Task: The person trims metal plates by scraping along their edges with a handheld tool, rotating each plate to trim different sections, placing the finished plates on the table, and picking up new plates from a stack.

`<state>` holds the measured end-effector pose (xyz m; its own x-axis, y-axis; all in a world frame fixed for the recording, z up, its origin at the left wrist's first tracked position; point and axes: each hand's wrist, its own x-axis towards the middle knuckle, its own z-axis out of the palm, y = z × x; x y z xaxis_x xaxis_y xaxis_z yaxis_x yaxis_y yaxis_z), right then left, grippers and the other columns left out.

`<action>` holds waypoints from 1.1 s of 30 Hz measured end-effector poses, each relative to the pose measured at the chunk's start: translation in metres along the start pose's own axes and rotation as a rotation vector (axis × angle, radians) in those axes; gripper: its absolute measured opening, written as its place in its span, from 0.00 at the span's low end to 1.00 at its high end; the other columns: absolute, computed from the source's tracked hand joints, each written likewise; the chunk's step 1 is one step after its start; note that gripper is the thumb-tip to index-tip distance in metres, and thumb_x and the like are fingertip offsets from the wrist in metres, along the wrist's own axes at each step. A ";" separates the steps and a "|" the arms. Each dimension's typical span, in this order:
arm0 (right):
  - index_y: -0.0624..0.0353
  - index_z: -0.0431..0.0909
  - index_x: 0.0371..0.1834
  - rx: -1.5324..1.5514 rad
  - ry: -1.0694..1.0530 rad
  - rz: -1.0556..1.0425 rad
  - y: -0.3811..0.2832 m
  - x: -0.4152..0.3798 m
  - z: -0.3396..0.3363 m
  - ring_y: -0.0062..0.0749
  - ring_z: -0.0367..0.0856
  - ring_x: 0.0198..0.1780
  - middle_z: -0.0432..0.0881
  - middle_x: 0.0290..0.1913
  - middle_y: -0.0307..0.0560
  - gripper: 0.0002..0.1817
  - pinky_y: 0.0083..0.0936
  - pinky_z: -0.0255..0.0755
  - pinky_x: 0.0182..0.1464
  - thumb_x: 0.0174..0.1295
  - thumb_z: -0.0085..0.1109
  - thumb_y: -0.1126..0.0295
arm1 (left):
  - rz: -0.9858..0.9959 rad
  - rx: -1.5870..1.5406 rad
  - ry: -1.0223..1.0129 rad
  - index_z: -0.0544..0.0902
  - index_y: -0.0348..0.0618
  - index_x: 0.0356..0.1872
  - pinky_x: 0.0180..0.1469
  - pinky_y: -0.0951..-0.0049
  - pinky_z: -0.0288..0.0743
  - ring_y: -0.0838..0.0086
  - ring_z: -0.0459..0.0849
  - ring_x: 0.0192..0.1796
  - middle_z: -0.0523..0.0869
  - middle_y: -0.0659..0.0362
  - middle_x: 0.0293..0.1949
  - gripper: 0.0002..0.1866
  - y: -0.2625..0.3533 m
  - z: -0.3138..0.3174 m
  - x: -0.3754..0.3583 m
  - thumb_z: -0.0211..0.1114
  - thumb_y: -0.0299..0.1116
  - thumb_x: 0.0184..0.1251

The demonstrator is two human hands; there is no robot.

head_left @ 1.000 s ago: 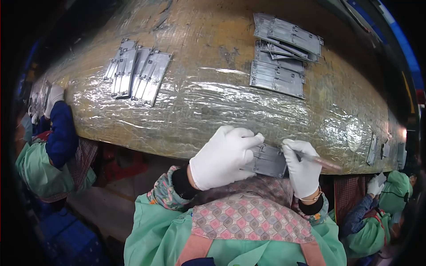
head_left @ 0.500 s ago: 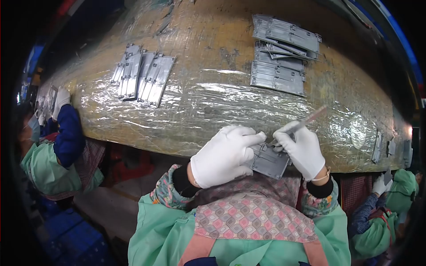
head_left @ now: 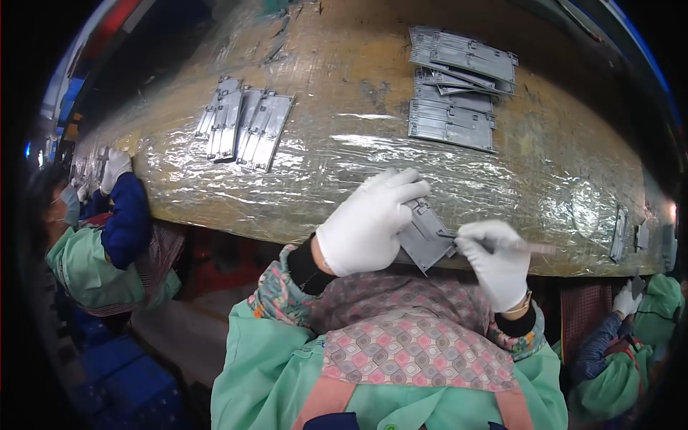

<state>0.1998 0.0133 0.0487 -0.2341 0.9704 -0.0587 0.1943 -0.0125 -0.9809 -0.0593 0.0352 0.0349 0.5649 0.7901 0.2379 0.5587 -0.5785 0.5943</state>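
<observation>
Left hand (head_left: pixel 369 223) fingers grip grey plate (head_left: pixel 424 236); right hand (head_left: pixel 497 264) pinches tool (head_left: pixel 517 247).

Left hand (head_left: pixel 365 222): gloved, fingers extended and pressed flat. Right hand (head_left: pixel 497 261): gloved, fingers curled in a pinch (wrist bent).

Long plastic-wrapped workbench (head_left: pixel 344 186), fanned grey plates (head_left: pixel 244 125) left, stacked grey plates (head_left: pixel 455 86) right

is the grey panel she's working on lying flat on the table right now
No, the left hand holds the grey panel tilted up at the table edge.
</observation>
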 end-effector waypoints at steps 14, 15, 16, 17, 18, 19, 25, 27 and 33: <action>0.45 0.88 0.63 -0.825 -0.207 -0.635 0.024 -0.035 -0.003 0.37 0.88 0.59 0.93 0.55 0.40 0.24 0.50 0.71 0.69 0.62 0.74 0.59 | -0.038 -0.175 -0.096 0.75 0.42 0.22 0.84 0.38 0.58 0.44 0.65 0.85 0.78 0.53 0.79 0.24 0.001 0.007 -0.001 0.88 0.36 0.43; 0.44 0.88 0.62 -0.813 -0.201 -0.635 0.025 -0.033 -0.001 0.37 0.88 0.59 0.93 0.55 0.40 0.23 0.50 0.70 0.69 0.62 0.74 0.60 | -0.051 -0.187 -0.089 0.78 0.42 0.23 0.84 0.40 0.59 0.45 0.66 0.85 0.78 0.54 0.79 0.22 -0.001 0.009 -0.001 0.88 0.36 0.43; 0.44 0.89 0.62 -0.800 -0.194 -0.637 0.026 -0.031 0.000 0.36 0.88 0.59 0.93 0.55 0.39 0.22 0.49 0.70 0.70 0.62 0.74 0.61 | -0.064 -0.198 -0.082 0.80 0.41 0.23 0.84 0.41 0.59 0.47 0.66 0.85 0.78 0.55 0.78 0.21 -0.002 0.009 -0.001 0.89 0.36 0.43; 0.44 0.89 0.62 -0.798 -0.194 -0.637 0.026 -0.031 0.000 0.36 0.88 0.59 0.93 0.55 0.39 0.22 0.49 0.70 0.70 0.62 0.74 0.61 | -0.065 -0.197 -0.084 0.80 0.41 0.23 0.84 0.41 0.59 0.47 0.66 0.85 0.78 0.55 0.78 0.21 -0.001 0.008 0.000 0.89 0.36 0.43; 0.43 0.89 0.61 -0.816 -0.191 -0.621 0.026 -0.031 0.000 0.36 0.88 0.59 0.93 0.55 0.38 0.22 0.49 0.70 0.70 0.62 0.74 0.62 | -0.061 -0.192 -0.085 0.82 0.41 0.24 0.84 0.42 0.59 0.48 0.67 0.84 0.79 0.56 0.78 0.20 0.000 0.007 0.000 0.89 0.36 0.43; 0.43 0.90 0.61 -0.834 -0.188 -0.603 0.025 -0.031 0.000 0.36 0.88 0.58 0.93 0.55 0.38 0.22 0.49 0.70 0.71 0.62 0.74 0.63 | -0.057 -0.188 -0.087 0.84 0.40 0.26 0.84 0.44 0.60 0.49 0.68 0.84 0.80 0.56 0.77 0.19 0.000 0.006 0.000 0.89 0.37 0.43; 0.41 0.90 0.60 -0.815 -0.146 -0.606 0.025 -0.026 0.005 0.33 0.88 0.57 0.93 0.55 0.35 0.22 0.49 0.68 0.72 0.60 0.75 0.66 | -0.078 -0.202 -0.095 0.87 0.41 0.28 0.82 0.46 0.63 0.51 0.71 0.82 0.82 0.59 0.75 0.18 0.003 0.005 0.001 0.89 0.36 0.41; 0.41 0.91 0.58 -0.810 -0.142 -0.612 0.020 -0.021 0.011 0.33 0.88 0.55 0.93 0.55 0.35 0.22 0.49 0.68 0.73 0.59 0.76 0.68 | -0.066 -0.183 -0.065 0.86 0.42 0.25 0.81 0.45 0.64 0.50 0.72 0.81 0.83 0.58 0.73 0.18 0.002 0.011 0.001 0.88 0.36 0.40; 0.42 0.91 0.58 -0.817 -0.141 -0.607 0.018 -0.029 0.002 0.33 0.89 0.53 0.94 0.53 0.34 0.21 0.51 0.70 0.72 0.59 0.76 0.68 | -0.039 -0.146 -0.068 0.90 0.43 0.50 0.82 0.47 0.63 0.52 0.72 0.81 0.84 0.61 0.73 0.29 0.000 0.008 0.000 0.88 0.35 0.42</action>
<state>0.2080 -0.0154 0.0328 -0.6083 0.7209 0.3321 0.5825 0.6897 -0.4301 -0.0541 0.0333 0.0286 0.5872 0.7929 0.1628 0.4899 -0.5082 0.7083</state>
